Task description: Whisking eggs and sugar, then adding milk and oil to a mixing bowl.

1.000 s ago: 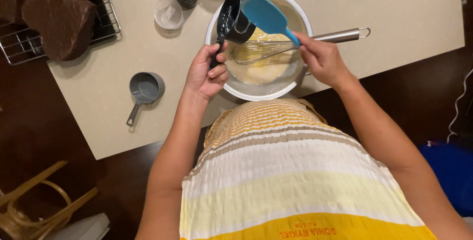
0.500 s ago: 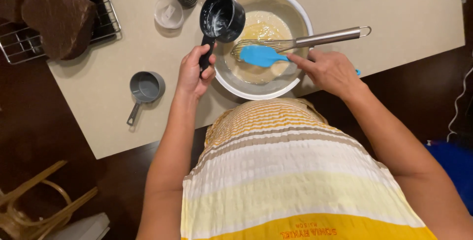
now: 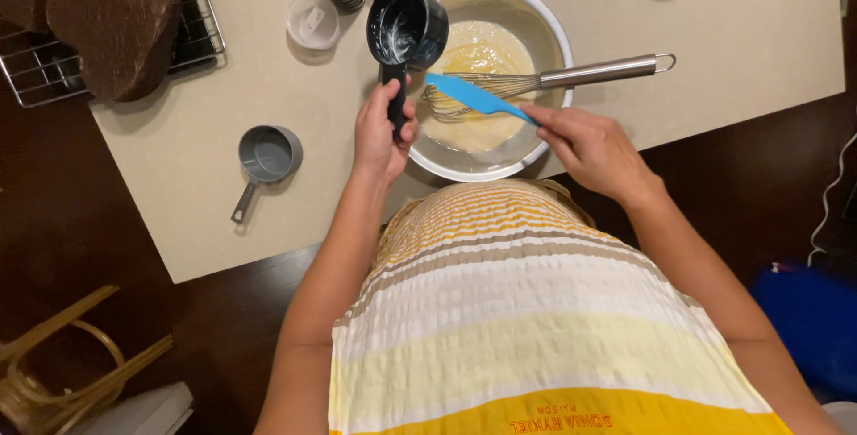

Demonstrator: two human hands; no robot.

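Near the top centre of the frame, the left hand (image 3: 382, 132) grips the handle of a light, stiff black measuring cup (image 3: 407, 26), its inside probably slick, over the white bowl (image 3: 553, 29) of batter, while the right hand (image 3: 589, 145) clasps a flexible blue spatula (image 3: 473, 96).

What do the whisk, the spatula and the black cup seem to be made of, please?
Whisk: polished metal, likely steel; the handle gleams. Spatula: matte blue, probably silicone or plastic; no shine. Black cup, held in the left hand: glossy black, plastic or coated metal, I cannot tell which; white smears inside.
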